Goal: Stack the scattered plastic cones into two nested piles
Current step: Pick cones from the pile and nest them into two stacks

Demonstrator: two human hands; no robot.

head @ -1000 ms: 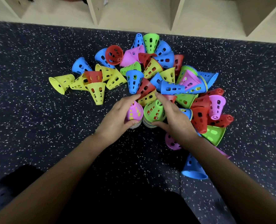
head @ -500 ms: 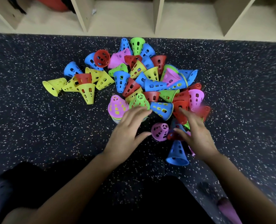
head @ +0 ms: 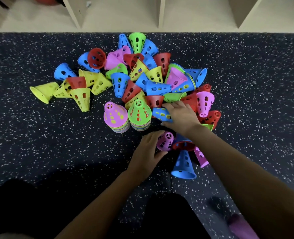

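Two nested piles stand side by side on the dark speckled floor: one topped by a pink cone (head: 114,115), the other by a green cone (head: 139,112). Behind and to their right lies a heap of scattered cones (head: 142,75) in blue, yellow, red, green and pink. My left hand (head: 147,151) curls around a loose pink cone (head: 165,140) lying on its side, thumb and fingers touching it. My right hand (head: 180,116) reaches over a blue cone (head: 160,114) lying beside the green-topped pile, fingers closing around it.
A blue cone (head: 184,163) stands upright near my right forearm, with a red cone (head: 183,145) and a pink cone (head: 200,156) beside it. Several yellow cones (head: 77,90) lie at the left. Wooden shelf uprights (head: 73,12) run along the far edge of the floor.
My left hand left the green-topped pile and dropped onto the loose pink cone. My right hand moved up and left from the red cones to the blue cone beside the pile.
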